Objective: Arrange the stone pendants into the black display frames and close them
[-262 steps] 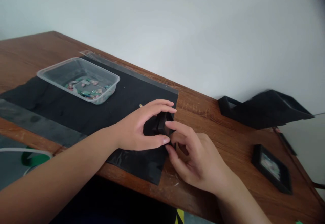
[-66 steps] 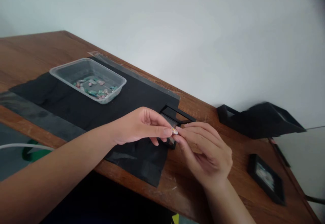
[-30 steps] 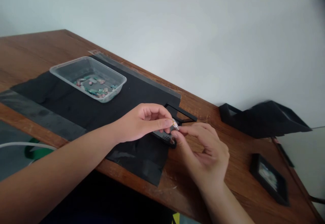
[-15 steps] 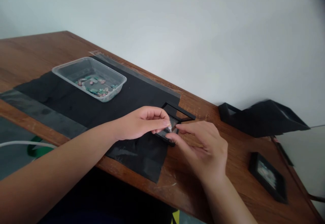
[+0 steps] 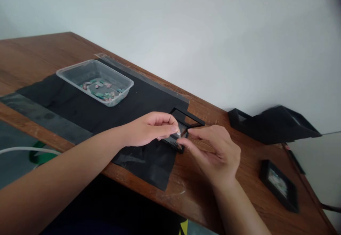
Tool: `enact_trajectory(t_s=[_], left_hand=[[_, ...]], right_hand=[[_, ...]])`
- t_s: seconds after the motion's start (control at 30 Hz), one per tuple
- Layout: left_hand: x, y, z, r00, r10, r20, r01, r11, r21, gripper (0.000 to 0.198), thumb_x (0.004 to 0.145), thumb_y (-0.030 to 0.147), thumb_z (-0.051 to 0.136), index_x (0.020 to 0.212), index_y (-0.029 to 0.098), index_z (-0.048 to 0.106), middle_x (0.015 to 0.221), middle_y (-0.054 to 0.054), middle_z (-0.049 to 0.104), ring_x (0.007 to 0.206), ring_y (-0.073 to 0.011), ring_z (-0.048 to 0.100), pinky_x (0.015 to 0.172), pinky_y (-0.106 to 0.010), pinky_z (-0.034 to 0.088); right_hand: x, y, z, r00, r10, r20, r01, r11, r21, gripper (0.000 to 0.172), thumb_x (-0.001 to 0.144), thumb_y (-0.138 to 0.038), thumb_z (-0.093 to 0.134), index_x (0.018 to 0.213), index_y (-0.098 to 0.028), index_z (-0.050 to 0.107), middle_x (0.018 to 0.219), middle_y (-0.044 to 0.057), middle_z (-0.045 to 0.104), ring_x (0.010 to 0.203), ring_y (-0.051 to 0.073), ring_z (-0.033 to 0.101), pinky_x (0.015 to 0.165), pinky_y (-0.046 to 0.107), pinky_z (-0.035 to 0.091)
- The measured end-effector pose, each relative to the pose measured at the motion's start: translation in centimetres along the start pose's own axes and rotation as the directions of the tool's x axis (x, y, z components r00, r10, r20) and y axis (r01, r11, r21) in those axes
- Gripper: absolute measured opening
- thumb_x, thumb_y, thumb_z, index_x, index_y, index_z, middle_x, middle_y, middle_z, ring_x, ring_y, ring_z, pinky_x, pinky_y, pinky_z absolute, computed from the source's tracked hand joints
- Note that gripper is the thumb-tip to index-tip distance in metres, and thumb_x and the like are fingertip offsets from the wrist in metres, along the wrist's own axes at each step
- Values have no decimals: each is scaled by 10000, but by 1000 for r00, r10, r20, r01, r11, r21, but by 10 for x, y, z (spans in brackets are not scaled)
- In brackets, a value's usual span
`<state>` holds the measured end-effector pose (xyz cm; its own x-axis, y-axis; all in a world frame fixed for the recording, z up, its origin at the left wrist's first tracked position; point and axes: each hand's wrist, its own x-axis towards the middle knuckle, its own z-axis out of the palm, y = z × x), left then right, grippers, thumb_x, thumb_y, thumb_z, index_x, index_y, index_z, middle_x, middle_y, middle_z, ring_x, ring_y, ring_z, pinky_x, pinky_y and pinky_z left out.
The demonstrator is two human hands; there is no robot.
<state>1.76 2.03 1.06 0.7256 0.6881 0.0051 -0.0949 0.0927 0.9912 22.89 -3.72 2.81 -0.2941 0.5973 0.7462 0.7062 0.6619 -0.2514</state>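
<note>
Between the fingertips of my left hand (image 5: 150,130) a small pale, shiny piece (image 5: 178,133) is pinched, with its narrow end pointing down; its kind is too small to tell. Close on its right is my right hand (image 5: 218,153), thumb and forefinger apart with nothing seen between them. Beneath both hands lies a small black case (image 5: 181,149) with a clear panel, partly covered by my fingers. Its black-framed lid (image 5: 197,121) stands raised at the back.
A clear plastic tub (image 5: 117,75) holds several small green, white and pink pieces. It sits on a black sheet (image 5: 149,103) on the wooden table (image 5: 39,55). At the right are a black bag-like thing (image 5: 279,123) and a black box with a clear window (image 5: 279,185).
My right hand has shifted slightly right, away from the pale piece. My left hand keeps its pinch almost unmoved. The view has turned a little.
</note>
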Motion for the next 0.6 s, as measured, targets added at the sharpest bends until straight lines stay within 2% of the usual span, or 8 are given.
enact_trajectory(t_s=[0.6], left_hand=[[0,7,4,1000,31,-3,-31,999,-30,237,929,368,635,828,160,582,660,60,463,588,-87,357,558,-243,285]], right_hand=[[1,-3,-1,996,8,88,-11,999,31,199,804,-230,845,952,-225,711,771,-11,743,704,161,685,736,354,500]])
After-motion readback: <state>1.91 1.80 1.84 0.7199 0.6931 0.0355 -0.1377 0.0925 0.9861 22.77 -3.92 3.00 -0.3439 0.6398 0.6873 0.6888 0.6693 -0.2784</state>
